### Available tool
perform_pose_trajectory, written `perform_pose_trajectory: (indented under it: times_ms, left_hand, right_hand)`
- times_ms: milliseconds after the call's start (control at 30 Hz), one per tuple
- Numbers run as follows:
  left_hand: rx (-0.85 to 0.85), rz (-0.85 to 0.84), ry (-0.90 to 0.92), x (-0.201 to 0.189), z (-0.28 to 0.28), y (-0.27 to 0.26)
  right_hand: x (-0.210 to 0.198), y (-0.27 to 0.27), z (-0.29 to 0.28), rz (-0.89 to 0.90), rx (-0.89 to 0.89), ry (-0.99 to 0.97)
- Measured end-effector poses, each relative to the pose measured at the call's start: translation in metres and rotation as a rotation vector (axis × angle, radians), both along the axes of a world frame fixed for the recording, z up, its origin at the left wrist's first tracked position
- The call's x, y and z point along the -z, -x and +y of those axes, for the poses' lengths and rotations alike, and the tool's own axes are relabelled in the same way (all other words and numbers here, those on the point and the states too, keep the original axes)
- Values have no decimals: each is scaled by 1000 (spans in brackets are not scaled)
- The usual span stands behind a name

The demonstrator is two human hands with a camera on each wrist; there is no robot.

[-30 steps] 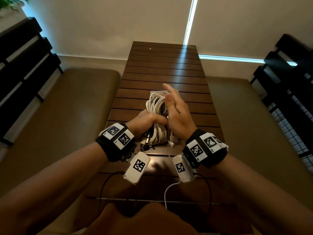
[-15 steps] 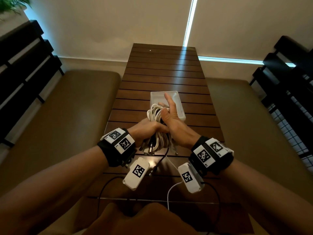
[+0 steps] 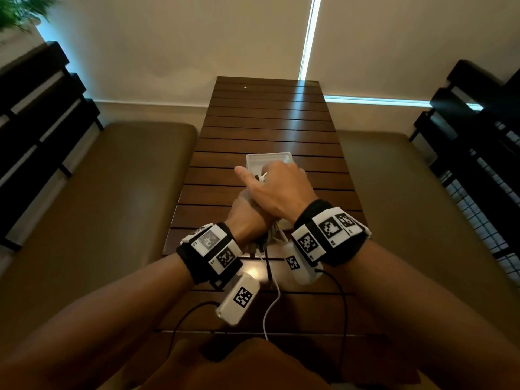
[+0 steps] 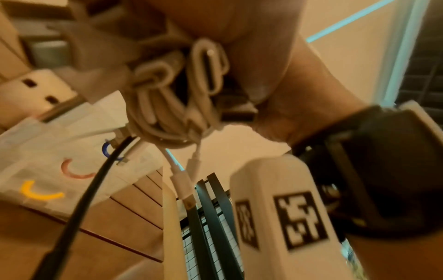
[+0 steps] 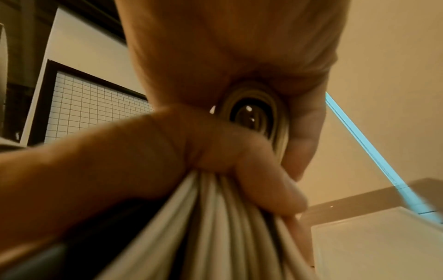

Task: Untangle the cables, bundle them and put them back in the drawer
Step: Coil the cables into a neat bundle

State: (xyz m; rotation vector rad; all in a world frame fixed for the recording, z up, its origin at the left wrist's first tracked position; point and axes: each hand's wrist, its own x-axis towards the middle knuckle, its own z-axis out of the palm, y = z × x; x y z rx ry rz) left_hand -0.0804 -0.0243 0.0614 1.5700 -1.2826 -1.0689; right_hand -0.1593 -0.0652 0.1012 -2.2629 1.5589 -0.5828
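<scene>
A bundle of white cables (image 3: pixel 270 235) stands upright over the dark slatted table (image 3: pixel 267 122). My left hand (image 3: pixel 247 212) grips its middle, and in the right wrist view the left hand (image 5: pixel 143 151) is wrapped round the strands (image 5: pixel 227 227). My right hand (image 3: pixel 278 187) lies over the top of the bundle with its fingers curled round the top loop and its thumb pointing left. Loops and plug ends (image 4: pixel 167 94) hang below the left hand, with a black cable (image 4: pixel 84 199) among them. Most of the bundle is hidden by both hands.
A shallow white tray (image 3: pixel 270 159) sits on the table just beyond the hands and shows again as the tray (image 5: pixel 371 246). A white cable tail (image 3: pixel 270 311) trails toward me. A white box with coloured arcs (image 4: pixel 59 151) lies close under the left hand. Padded benches flank the table.
My right hand has turned from lying flat against the bundle's right side to closing over its top. Both hands have shifted forward toward the tray.
</scene>
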Motion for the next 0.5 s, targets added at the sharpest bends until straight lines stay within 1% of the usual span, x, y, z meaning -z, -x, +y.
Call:
perform_pose_trajectory:
  times_ms: [67,167,233,333,433,500]
  left_hand:
    - [44,-64,7,0,-3,2]
    - [103,-134,-24,-4,0,3]
    - [138,-102,-30,-2,7,-2]
    - [149,-25,-25,-4,12,-5]
    - [171,108,-46,-3,12,-4]
    - [186,157,-41,-3,12,-3]
  right_hand:
    - [-3,2,-2,29,-12,39]
    - [4,7,-4,-43,-114,37]
    - [11,12,-6,-136,-173,59]
    - [15,15,-5,-229,-203,116]
    - [17,17,-2,-251,-190,168]
    - [19,17,1,-244,-174,173]
